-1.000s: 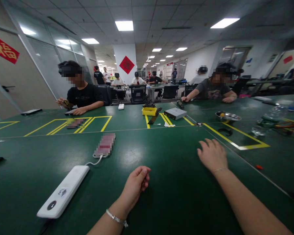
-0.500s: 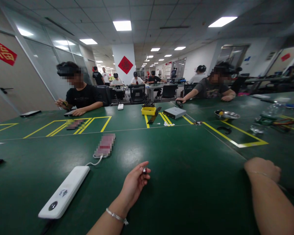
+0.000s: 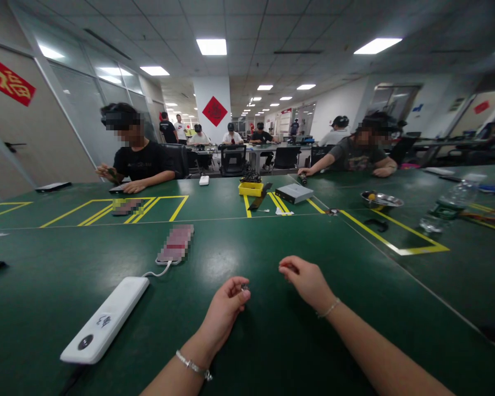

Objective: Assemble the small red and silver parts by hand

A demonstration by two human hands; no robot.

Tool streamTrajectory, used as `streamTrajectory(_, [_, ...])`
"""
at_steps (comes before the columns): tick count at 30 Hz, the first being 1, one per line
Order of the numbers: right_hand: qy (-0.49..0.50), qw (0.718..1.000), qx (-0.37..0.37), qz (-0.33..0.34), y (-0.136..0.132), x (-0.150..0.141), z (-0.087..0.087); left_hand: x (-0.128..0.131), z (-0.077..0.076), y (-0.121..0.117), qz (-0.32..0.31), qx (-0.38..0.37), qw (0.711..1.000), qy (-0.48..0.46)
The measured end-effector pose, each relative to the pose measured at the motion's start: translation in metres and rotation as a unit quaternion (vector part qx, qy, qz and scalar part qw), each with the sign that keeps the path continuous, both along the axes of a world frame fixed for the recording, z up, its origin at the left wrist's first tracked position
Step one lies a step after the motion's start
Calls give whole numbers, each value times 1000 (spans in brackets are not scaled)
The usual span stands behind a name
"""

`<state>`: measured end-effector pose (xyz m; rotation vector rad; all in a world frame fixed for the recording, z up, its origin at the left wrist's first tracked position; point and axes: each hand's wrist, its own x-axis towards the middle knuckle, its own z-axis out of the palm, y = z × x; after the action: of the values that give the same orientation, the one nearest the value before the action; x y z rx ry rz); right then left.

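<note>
Across a wide office, a green table (image 3: 169, 313) is being lit by ceiling panels, its far edge being occupied by a seated person in black (image 3: 142, 160) at the left and another in grey (image 3: 358, 154) at the right. Over the near part, the right hand (image 3: 309, 281) is being held with thumb and fingertips drawn together; whether anything is being gripped there cannot be told. Beside it, the left hand (image 3: 223, 307) is being kept with fingers curled and thumb pressed in, and between their tips a small shiny object (image 3: 245, 287) is being pinched, on the side facing the right hand. A gap for moving is being left between the hands, with green surface showing there and beyond the fingertips, up to the thin table seam. Well to the left, a white power bank (image 3: 105, 320) is being joined by a white cable (image 3: 160, 271) to a phone (image 3: 176, 243). Beyond the seam, a plastic bottle (image 3: 451, 204), a metal bowl (image 3: 396, 204), a grey box (image 3: 294, 193) and a yellow tray (image 3: 250, 190) are being supported, the bowl being set near yellow tape (image 3: 424, 250).
</note>
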<state>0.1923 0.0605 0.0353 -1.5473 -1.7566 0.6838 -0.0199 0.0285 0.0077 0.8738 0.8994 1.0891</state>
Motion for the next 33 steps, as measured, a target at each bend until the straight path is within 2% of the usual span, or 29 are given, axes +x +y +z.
streamTrajectory(2, [102, 991, -57, 62, -13, -33, 1, 0, -1, 0, -10, 16, 1000, 25])
streamTrajectory(4, [198, 966, -137, 94, -24, -49, 1, 1, -3, 0, -19, 33, 998, 45])
streamTrajectory(7, [323, 915, -225, 93, -31, -55, -2, 2, -4, 0, -24, 44, 997, 53])
streamTrajectory(10, [415, 872, -248, 74, -30, -51, -5, 3, -5, 0, -31, 38, 998, 46])
streamTrajectory(12, [438, 860, -253, 66, -28, -48, -5, 2, -4, 0, -32, 41, 997, 51])
streamTrajectory(19, [420, 870, -257, 29, -22, -45, -7, 3, -1, -3, -5, 60, 991, 117])
streamTrajectory(25, [413, 871, -262, 51, -23, -47, -11, 2, 11, -6, 35, 119, 966, 228])
streamTrajectory(29, [405, 878, -242, 83, -24, -49, -15, 0, 7, -5, 35, 159, 945, 283])
streamTrajectory(33, [413, 877, -235, 79, -24, -50, -17, -2, 1, -3, 43, 170, 945, 277])
